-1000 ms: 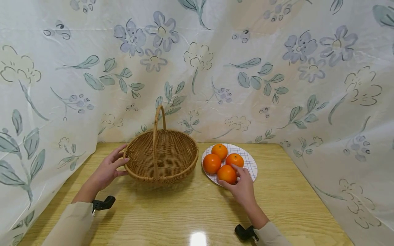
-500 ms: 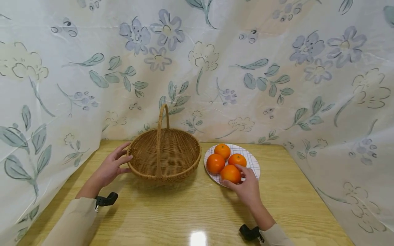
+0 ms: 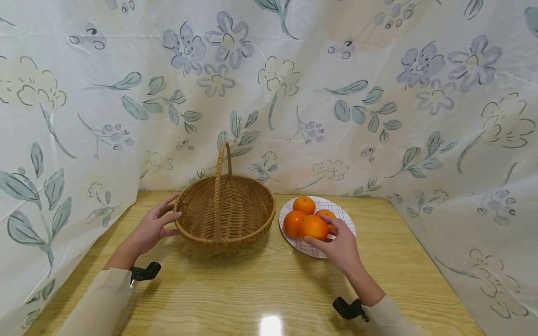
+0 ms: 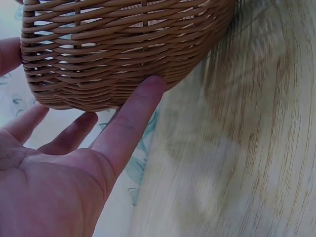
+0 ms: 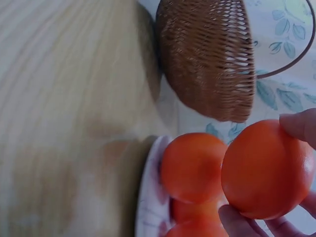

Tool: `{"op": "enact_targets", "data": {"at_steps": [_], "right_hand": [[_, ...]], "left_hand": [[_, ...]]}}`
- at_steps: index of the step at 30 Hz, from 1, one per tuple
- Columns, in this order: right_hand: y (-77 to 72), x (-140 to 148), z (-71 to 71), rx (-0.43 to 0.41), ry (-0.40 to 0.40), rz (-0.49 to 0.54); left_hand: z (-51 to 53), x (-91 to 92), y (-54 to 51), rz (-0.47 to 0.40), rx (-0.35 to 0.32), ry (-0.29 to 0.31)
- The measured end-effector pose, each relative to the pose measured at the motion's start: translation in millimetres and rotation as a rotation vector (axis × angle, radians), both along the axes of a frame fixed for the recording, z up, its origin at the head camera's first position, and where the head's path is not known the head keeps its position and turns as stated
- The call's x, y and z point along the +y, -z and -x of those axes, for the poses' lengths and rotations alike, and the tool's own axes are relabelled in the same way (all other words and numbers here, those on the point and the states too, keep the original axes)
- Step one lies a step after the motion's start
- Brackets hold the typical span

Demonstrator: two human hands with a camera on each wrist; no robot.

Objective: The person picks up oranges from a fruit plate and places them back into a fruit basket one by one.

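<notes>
My left hand (image 3: 151, 228) holds the brown wicker basket (image 3: 245, 210) at its left rim, the thumb over the edge. In the left wrist view, spread fingers (image 4: 126, 126) touch the woven outer wall. My right hand (image 3: 342, 245) grips an orange (image 3: 314, 227) between thumb and fingers, just above the front of the plate. The right wrist view shows this orange (image 5: 266, 170) apart from the plate surface. Behind it, a second orange (image 3: 292, 223), a third orange (image 3: 304, 205) and a partly hidden one (image 3: 325, 216) rest on the white checked plate (image 3: 346, 221).
The basket's tall arched handle (image 3: 218, 196) stands upright across its middle. All this is on a light wooden table (image 3: 252, 284). A floral curtain (image 3: 269, 102) hangs behind and along both sides. Each wrist carries a small black camera (image 3: 145, 271).
My right hand closed round the front orange and has raised it slightly off the plate. The left hand keeps its place on the basket. The view shifted a little earlier on.
</notes>
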State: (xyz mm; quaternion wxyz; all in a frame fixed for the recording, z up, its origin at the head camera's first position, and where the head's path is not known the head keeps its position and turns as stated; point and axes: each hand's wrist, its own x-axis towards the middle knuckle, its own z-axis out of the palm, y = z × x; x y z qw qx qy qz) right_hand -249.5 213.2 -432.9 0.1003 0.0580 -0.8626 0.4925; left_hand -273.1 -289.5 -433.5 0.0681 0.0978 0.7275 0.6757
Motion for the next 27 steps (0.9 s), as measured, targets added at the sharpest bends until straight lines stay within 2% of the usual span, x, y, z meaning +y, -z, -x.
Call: {"op": "enact_targets", "data": {"at_steps": [7,13,18,23,27], "right_hand": [[-23.3,-7.0,6.5,-0.089,-0.148,0.126],[-41.5,-19.2,16.9,-0.099,-0.264,0.161],[-57.3,-32.0,26.6,-0.123,-0.318,0.174],[-71.8,-44.3,34.9,-0.191,-0.364,0.289],[-79.4,-53.5,40.8,-0.209,-0.376,0.301]], "left_hand": [[-2.2,1.3,-0.7,-0.007,-0.007,-0.007],[-3.7,2.1,-0.9,-0.005,-0.001,-0.014],[-5.0,2.4,-0.5,-0.008,0.001,-0.015],[-6.8,2.6,0.0,-0.012,-0.013,-0.021],[-8.1,3.0,0.6,-0.006,-0.018,-0.025]]}}
